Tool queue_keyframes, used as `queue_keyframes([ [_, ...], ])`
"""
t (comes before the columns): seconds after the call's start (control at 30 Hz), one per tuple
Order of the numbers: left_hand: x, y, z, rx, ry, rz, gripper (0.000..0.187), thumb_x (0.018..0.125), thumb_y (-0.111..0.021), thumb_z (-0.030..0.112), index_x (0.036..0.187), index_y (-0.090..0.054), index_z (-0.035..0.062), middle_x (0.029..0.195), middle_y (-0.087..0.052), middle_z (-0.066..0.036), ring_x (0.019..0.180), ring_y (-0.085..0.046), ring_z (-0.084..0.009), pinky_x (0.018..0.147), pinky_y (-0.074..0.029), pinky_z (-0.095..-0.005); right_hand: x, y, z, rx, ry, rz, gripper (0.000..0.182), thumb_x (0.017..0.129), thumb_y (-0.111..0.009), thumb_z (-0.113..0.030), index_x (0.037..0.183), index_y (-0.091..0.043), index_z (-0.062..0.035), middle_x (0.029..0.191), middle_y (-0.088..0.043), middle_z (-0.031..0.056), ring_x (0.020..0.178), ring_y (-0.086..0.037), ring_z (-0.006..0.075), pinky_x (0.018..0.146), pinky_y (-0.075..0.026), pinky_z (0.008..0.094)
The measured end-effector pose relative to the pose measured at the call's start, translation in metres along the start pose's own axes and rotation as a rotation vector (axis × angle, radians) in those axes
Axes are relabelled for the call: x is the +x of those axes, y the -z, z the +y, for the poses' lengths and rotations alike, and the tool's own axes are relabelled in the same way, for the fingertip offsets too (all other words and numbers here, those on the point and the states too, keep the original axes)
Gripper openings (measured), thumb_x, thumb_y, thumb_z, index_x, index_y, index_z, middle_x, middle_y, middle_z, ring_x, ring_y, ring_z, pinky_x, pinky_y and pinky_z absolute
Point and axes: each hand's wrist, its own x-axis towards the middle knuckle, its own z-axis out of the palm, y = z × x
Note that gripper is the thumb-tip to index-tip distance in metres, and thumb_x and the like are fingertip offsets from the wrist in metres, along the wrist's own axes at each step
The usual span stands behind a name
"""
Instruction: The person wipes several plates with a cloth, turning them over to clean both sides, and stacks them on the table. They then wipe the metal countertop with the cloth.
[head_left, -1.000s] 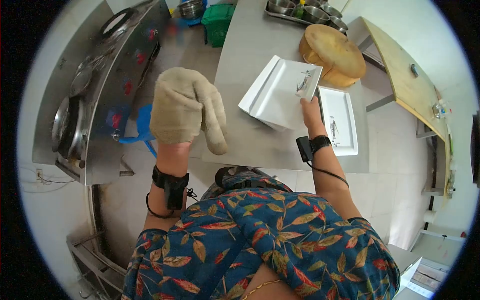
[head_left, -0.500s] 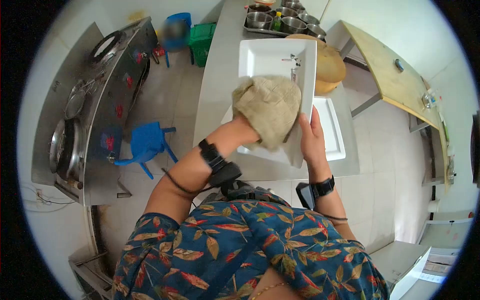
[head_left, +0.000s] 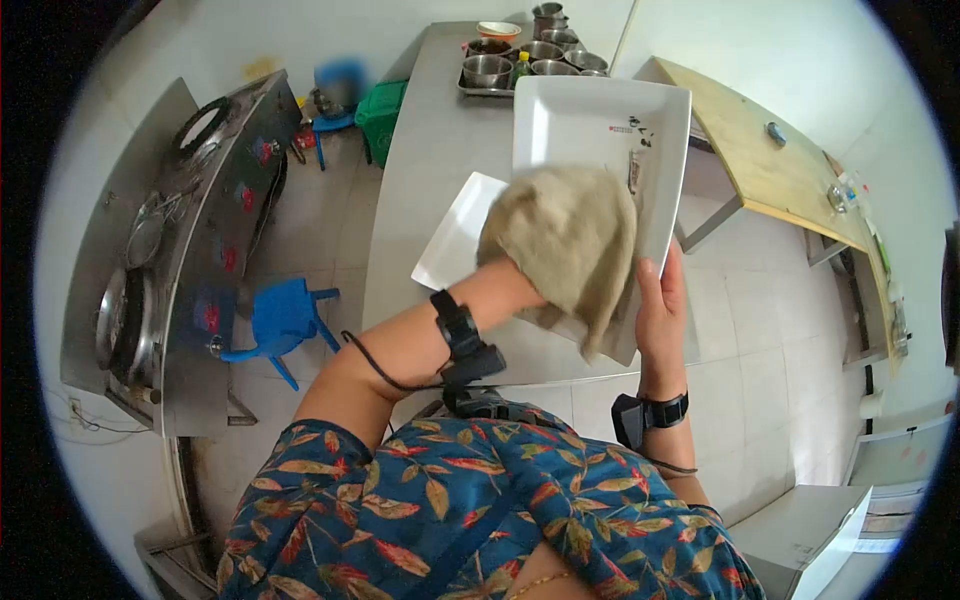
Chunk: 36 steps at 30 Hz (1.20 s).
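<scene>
A white rectangular plate (head_left: pixel 585 125) with small dark printed marks is held up, tilted, above the metal table. My right hand (head_left: pixel 660 308) grips its lower right edge, thumb on the upper side. A beige cloth (head_left: pixel 570 225) lies bunched against the inside of the plate. Under the cloth is my left hand (head_left: pixel 517 284), its fingers covered by the fabric. Another white plate (head_left: pixel 455 232) rests on the table, partly hidden behind the cloth and my left hand.
Metal table (head_left: pixel 405 190) in front. At its far end, a tray (head_left: pixel 487 92) holds several steel pots and a bottle. A blue stool (head_left: pixel 283 315) and a stove counter (head_left: pixel 200 260) stand left, a green bin (head_left: pixel 380 118) beyond. A wooden table (head_left: pixel 750 150) is at the right.
The held plate, the cloth and both hands have shifted right in the view. More of the lower plate shows on the left, and the cloth now hangs lower at its bottom edge.
</scene>
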Motion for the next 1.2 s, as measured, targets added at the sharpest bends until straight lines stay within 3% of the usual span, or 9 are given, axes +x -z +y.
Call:
queue_keyframes([
  [0.1, 0.028, 0.008, -0.038, 0.175, 0.151, 0.291, 0.054, 0.086, -0.045, 0.032, 0.133, -0.031, 0.0079, 0.135, -0.033, -0.013, 0.124, -0.031, -0.0275, 0.106, -0.02, -0.0401, -0.01, 0.005, -0.004, -0.037, -0.017, -0.05, 0.04, 0.092, -0.042, -0.012, 0.129, -0.035, -0.0015, 0.123, -0.045, 0.0073, 0.111, -0.042, 0.0135, 0.096, -0.03, 0.027],
  [0.2, 0.049, 0.057, -0.056, -0.154, 0.361, 0.421, 0.045, 0.088, -0.046, 0.025, 0.128, -0.036, 0.0074, 0.126, -0.044, -0.01, 0.114, -0.044, -0.0222, 0.099, -0.034, -0.037, -0.022, 0.004, -0.001, 0.036, -0.046, -0.038, 0.04, 0.091, -0.044, -0.011, 0.129, -0.036, -0.0012, 0.123, -0.046, 0.0072, 0.111, -0.042, 0.0134, 0.096, -0.03, 0.0269],
  [0.3, 0.042, 0.037, -0.074, -1.089, 0.398, 0.623, 0.038, 0.09, -0.046, 0.023, 0.125, -0.039, 0.0089, 0.116, -0.05, -0.007, 0.104, -0.051, -0.0168, 0.089, -0.043, -0.0328, -0.015, 0.005, -0.004, 0.083, -0.007, -0.017, 0.041, 0.09, -0.045, -0.01, 0.129, -0.036, -0.0006, 0.122, -0.046, 0.0073, 0.111, -0.042, 0.0133, 0.096, -0.03, 0.0268],
  [0.43, 0.033, 0.046, -0.064, -1.835, 0.468, 0.734, 0.039, 0.092, -0.044, 0.028, 0.126, -0.038, 0.0112, 0.118, -0.049, -0.005, 0.106, -0.049, -0.0146, 0.089, -0.043, -0.0306, -0.014, 0.001, -0.013, 0.138, -0.01, -0.005, 0.04, 0.09, -0.045, -0.009, 0.128, -0.037, 0.0004, 0.122, -0.047, 0.0076, 0.111, -0.042, 0.0129, 0.096, -0.03, 0.0267],
  [0.63, 0.005, 0.03, -0.061, -1.735, 0.585, 0.659, 0.036, 0.092, -0.041, 0.034, 0.121, -0.042, 0.013, 0.112, -0.052, -0.003, 0.103, -0.051, -0.0157, 0.087, -0.044, -0.0341, -0.002, -0.006, -0.008, 0.099, 0.051, 0.086, 0.038, 0.089, -0.047, -0.009, 0.125, -0.039, 0.001, 0.119, -0.048, 0.0081, 0.109, -0.043, 0.0128, 0.094, -0.031, 0.0266],
  [0.73, -0.013, 0.007, -0.029, -1.845, 0.823, 0.586, 0.038, 0.092, -0.043, 0.033, 0.123, -0.041, 0.0127, 0.114, -0.051, -0.004, 0.101, -0.051, -0.0155, 0.087, -0.044, -0.032, 0.016, -0.006, -0.018, 0.11, 0.083, 0.201, 0.037, 0.088, -0.047, -0.008, 0.124, -0.04, 0.0011, 0.118, -0.048, 0.0081, 0.107, -0.044, 0.0132, 0.093, -0.033, 0.027],
  [0.93, -0.032, 0.004, -0.022, -2.054, 0.748, 0.414, 0.036, 0.092, -0.043, 0.033, 0.122, -0.043, 0.0119, 0.113, -0.052, -0.005, 0.101, -0.053, -0.0164, 0.086, -0.045, -0.0326, 0.036, -0.003, -0.023, 0.115, 0.144, 0.263, 0.037, 0.088, -0.047, -0.009, 0.123, -0.042, 0.0002, 0.115, -0.05, 0.0077, 0.102, -0.047, 0.0142, 0.09, -0.036, 0.0275],
  [1.03, -0.039, -0.008, -0.012, -1.475, 0.841, 0.37, 0.038, 0.091, -0.044, 0.033, 0.122, -0.042, 0.0115, 0.114, -0.051, -0.005, 0.102, -0.052, -0.0182, 0.087, -0.045, -0.0341, 0.049, -0.006, -0.031, 0.185, 0.19, 0.324, 0.035, 0.088, -0.046, -0.009, 0.122, -0.042, -0.0005, 0.114, -0.05, 0.007, 0.102, -0.047, 0.0137, 0.089, -0.036, 0.0272],
  [1.2, -0.046, -0.032, -0.014, -1.171, 0.509, 0.593, 0.032, 0.092, -0.044, 0.028, 0.119, -0.041, 0.0126, 0.114, -0.048, -0.004, 0.105, -0.048, -0.0181, 0.092, -0.04, -0.034, 0.055, -0.025, -0.044, 0.271, 0.23, 0.38, 0.033, 0.089, -0.045, -0.012, 0.121, -0.041, -0.0022, 0.111, -0.05, 0.0055, 0.101, -0.047, 0.0127, 0.089, -0.036, 0.0265],
])
